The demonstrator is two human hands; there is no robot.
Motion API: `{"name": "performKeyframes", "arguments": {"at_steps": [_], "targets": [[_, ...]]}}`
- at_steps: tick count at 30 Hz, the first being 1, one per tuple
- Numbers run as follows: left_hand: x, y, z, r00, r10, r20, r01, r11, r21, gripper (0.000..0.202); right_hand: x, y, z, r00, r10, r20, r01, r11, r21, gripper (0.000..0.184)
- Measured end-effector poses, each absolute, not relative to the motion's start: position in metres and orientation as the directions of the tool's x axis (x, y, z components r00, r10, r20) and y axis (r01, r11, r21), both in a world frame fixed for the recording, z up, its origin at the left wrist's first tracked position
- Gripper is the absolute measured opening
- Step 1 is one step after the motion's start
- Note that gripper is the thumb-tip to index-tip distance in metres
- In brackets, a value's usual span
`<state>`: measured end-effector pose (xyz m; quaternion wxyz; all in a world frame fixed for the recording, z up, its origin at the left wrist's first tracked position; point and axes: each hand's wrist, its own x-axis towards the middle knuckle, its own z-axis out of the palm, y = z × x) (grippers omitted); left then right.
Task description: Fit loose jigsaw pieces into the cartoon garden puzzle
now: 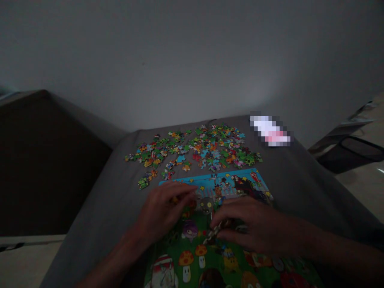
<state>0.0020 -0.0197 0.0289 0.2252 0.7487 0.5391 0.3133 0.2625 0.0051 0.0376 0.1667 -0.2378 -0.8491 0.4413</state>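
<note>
A colourful jigsaw puzzle (192,276) with cartoon plants and zombies lies nearest me, its blue top edge away from me. My left hand (163,206) is over its upper left part, fingers stretched out toward the middle and the tips close to the surface; nothing shows in them. Over the right half, my right hand (247,222) has its thumb and fingers closed round a puzzle piece (213,233), seen tilted and partly hidden. Just beyond the puzzle, many loose puzzle pieces (207,148) are scattered in a heap.
A grey cloth-covered surface (102,224) bears everything and meets a pale wall (168,68). A bright, pixelated phone-like object (268,131) lies at the back right. On the left stands a dark box-like piece of furniture (48,168). A dark looped frame (363,148) is at the far right.
</note>
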Motion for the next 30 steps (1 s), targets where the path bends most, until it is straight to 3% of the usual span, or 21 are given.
{"name": "performKeyframes", "arguments": {"at_steps": [3, 7, 9, 11, 15, 19, 26, 30], "targets": [[-0.022, 0.006, 0.023, 0.07, 0.955, 0.289, 0.827, -0.217, 0.518, 0.033, 0.264, 0.011, 0.036, -0.752, 0.659, 0.022, 0.312, 0.385, -0.869, 0.019], [-0.038, 0.029, 0.019, -0.035, 0.928, 0.37, 0.881, -0.146, 0.45, 0.037, 0.264, 0.019, 0.035, -0.659, 0.751, -0.042, 0.381, 0.285, -0.879, 0.019], [-0.029, 0.022, 0.024, -0.002, 0.928, 0.372, 0.848, -0.196, 0.493, 0.038, 0.263, 0.02, 0.035, -0.625, 0.779, -0.046, 0.38, 0.252, -0.89, 0.016], [-0.01, 0.007, 0.033, 0.164, 0.953, 0.255, 0.684, -0.296, 0.667, 0.038, 0.26, 0.019, 0.036, -0.586, 0.81, -0.031, 0.355, 0.222, -0.908, 0.014], [0.023, -0.015, 0.041, 0.342, 0.935, 0.092, 0.455, -0.25, 0.854, 0.021, 0.257, 0.019, 0.034, -0.569, 0.821, 0.03, 0.288, 0.234, -0.929, 0.013], [0.02, -0.011, 0.036, 0.279, 0.96, 0.01, 0.443, -0.138, 0.886, 0.014, 0.259, 0.019, 0.034, -0.639, 0.768, 0.05, 0.245, 0.264, -0.933, 0.014], [0.018, -0.015, 0.034, 0.364, 0.918, -0.157, 0.383, 0.006, 0.924, 0.037, 0.26, 0.022, 0.035, -0.611, 0.787, 0.084, 0.246, 0.289, -0.925, 0.009], [0.031, -0.02, 0.032, 0.34, 0.921, -0.19, 0.426, 0.03, 0.904, 0.028, 0.261, 0.025, 0.031, -0.684, 0.72, 0.122, 0.216, 0.358, -0.908, 0.013]]}}
